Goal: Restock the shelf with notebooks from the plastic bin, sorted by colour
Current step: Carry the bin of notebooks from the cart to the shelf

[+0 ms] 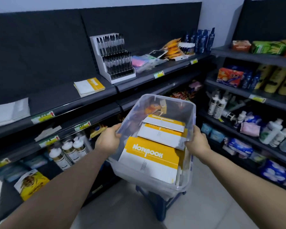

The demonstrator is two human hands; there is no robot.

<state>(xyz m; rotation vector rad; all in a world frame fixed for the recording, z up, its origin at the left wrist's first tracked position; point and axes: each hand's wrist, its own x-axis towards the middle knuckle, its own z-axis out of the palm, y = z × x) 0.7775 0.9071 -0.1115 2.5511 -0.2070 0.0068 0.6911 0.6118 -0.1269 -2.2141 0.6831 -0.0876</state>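
I hold a clear plastic bin (168, 103) tilted toward me in the aisle. My left hand (108, 139) grips its left rim and my right hand (197, 141) grips its right rim. Inside lie several yellow-and-white notebooks (151, 156), the nearest one printed "Notebook". On the dark top shelf (56, 100) to the left, a small stack of yellow-and-white notebooks (89, 86) lies flat. Further left on the same shelf sits a stack of grey-white notebooks (9, 111).
A white pen display rack (114, 58) stands on the shelf right of the yellow stack, then coloured packets and blue bottles (203, 39). Lower shelves hold bottles and packets. A blue stool or crate (160, 204) stands on the floor under the bin. Right-hand shelving is full of goods.
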